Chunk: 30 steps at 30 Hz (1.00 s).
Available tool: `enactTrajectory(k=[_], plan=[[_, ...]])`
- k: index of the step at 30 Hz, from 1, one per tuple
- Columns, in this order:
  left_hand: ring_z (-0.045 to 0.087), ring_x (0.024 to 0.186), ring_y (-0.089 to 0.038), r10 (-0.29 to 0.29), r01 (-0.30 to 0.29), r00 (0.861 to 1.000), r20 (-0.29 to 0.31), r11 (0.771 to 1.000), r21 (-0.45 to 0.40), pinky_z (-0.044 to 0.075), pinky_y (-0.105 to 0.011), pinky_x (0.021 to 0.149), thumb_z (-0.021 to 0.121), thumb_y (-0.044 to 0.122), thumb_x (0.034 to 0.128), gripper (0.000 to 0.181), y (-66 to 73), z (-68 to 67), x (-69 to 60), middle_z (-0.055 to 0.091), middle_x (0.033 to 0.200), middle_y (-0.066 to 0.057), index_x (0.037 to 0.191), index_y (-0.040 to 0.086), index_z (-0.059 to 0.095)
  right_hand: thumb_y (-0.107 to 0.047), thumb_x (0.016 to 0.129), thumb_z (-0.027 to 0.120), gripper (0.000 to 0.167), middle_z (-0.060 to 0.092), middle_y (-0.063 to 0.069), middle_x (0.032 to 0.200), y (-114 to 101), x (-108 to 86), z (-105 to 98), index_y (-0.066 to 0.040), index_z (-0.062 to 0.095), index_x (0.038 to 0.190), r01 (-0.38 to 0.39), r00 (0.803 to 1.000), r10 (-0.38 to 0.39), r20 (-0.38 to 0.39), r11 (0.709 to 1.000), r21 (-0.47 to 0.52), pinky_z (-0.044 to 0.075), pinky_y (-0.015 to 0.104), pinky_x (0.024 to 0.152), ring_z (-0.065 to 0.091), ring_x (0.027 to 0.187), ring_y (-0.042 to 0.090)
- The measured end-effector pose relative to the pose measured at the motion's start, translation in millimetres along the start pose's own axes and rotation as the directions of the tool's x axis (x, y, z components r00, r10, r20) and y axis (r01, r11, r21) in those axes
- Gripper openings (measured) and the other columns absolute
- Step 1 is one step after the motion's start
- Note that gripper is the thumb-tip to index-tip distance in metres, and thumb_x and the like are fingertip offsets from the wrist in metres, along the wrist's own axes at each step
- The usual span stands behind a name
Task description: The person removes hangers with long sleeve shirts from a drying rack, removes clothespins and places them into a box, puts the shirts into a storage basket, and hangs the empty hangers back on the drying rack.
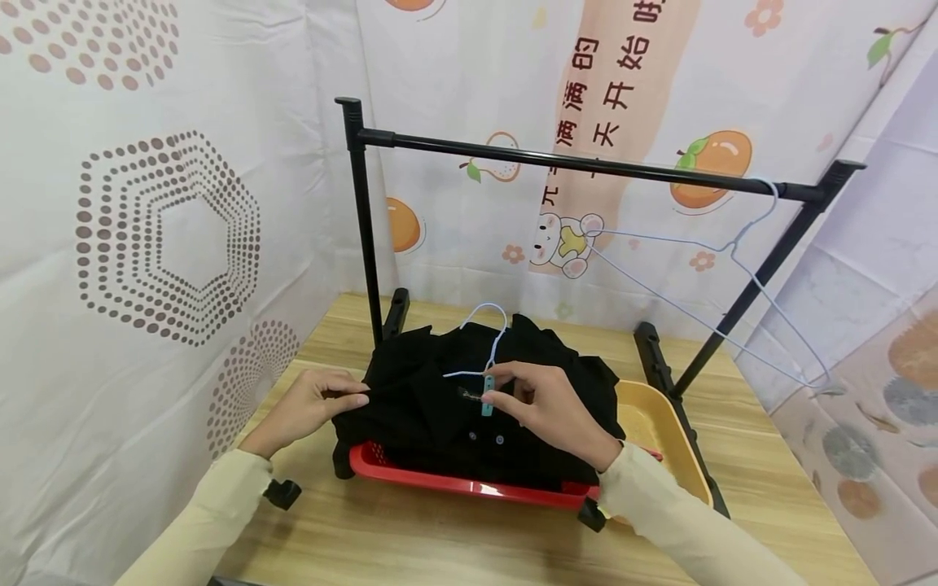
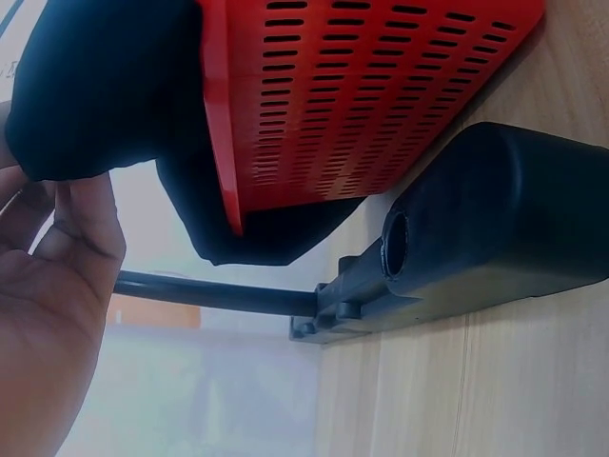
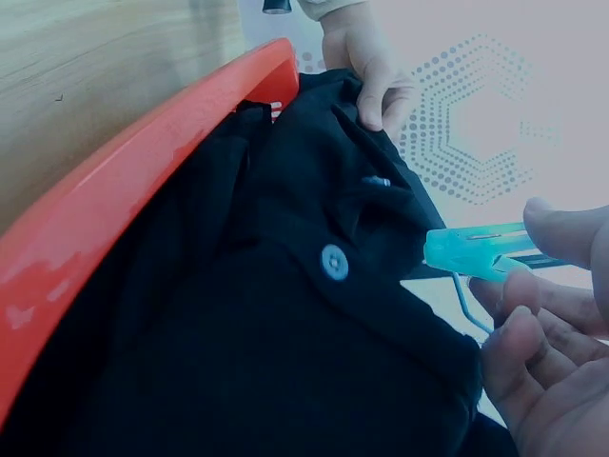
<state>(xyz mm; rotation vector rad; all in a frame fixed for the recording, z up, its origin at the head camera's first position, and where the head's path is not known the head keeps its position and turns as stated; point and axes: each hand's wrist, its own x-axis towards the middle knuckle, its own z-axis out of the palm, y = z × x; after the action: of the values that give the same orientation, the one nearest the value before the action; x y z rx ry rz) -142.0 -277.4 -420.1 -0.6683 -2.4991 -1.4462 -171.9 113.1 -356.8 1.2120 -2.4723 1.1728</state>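
Observation:
A black buttoned garment [image 1: 432, 407] lies bunched in a red slotted basket [image 2: 314, 105], spilling over its rim. Its left side is pinched between thumb and fingers of my left hand [image 1: 311, 407]. My right hand [image 1: 545, 407] holds a teal clothespin [image 3: 466, 249] between thumb and fingers, over the middle of the garment. A light blue wire hanger [image 1: 494, 346] has its hook standing up out of the cloth, right by the clothespin; most of its lower part is hidden. Pale buttons [image 3: 334, 262] show on the garment's front.
A black rack with a top bar [image 1: 513, 153] stands around the basket. Another blue hanger [image 1: 733, 246] hangs at the bar's right end. To the right, a yellow tray [image 1: 692, 456] sits on the wooden table [image 1: 410, 537]. Printed curtains [image 1: 454, 81] enclose the back and sides.

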Motion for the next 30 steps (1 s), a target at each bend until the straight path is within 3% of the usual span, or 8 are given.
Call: enactTrajectory(k=[5,16,30], plan=[[0.060,0.075,-0.012,-0.010,0.010,1.000,0.003,1.000,-0.005,0.052,-0.029,0.066,0.076,0.006,0.0932,0.018,-1.2,0.5,-1.2,0.073,0.089,0.009,0.107,0.014,0.083,-0.031,0.096,0.076,0.031,0.062,-0.011,0.075,4,-8.8,-9,-0.013,0.074,0.120,-0.037,0.999,0.036,-0.012,0.999,-0.008,0.039,0.025,0.048,0.047,0.051,0.007],[0.060,0.075,-0.013,0.012,-0.012,1.000,-0.007,1.000,0.001,0.052,-0.029,0.065,0.075,0.006,0.0936,0.017,-5.0,0.5,1.4,0.073,0.089,0.008,0.106,0.015,0.083,-0.034,0.097,0.074,0.029,0.062,0.001,0.067,17,-29.5,-26,-0.017,0.074,0.121,-0.152,0.988,0.152,0.005,0.987,0.057,0.045,0.029,0.046,0.052,0.046,0.012],[0.063,0.077,-0.013,0.000,0.000,1.000,-0.011,1.000,-0.004,0.053,-0.028,0.068,0.077,0.010,0.0934,0.015,-4.5,-0.4,0.1,0.074,0.092,0.001,0.106,0.015,0.083,-0.033,0.097,0.074,0.024,0.054,-0.005,0.058,31,-55.4,-41,-0.019,0.074,0.117,-0.260,0.965,0.260,0.015,0.964,0.049,0.041,0.029,0.044,0.051,0.046,0.014]])
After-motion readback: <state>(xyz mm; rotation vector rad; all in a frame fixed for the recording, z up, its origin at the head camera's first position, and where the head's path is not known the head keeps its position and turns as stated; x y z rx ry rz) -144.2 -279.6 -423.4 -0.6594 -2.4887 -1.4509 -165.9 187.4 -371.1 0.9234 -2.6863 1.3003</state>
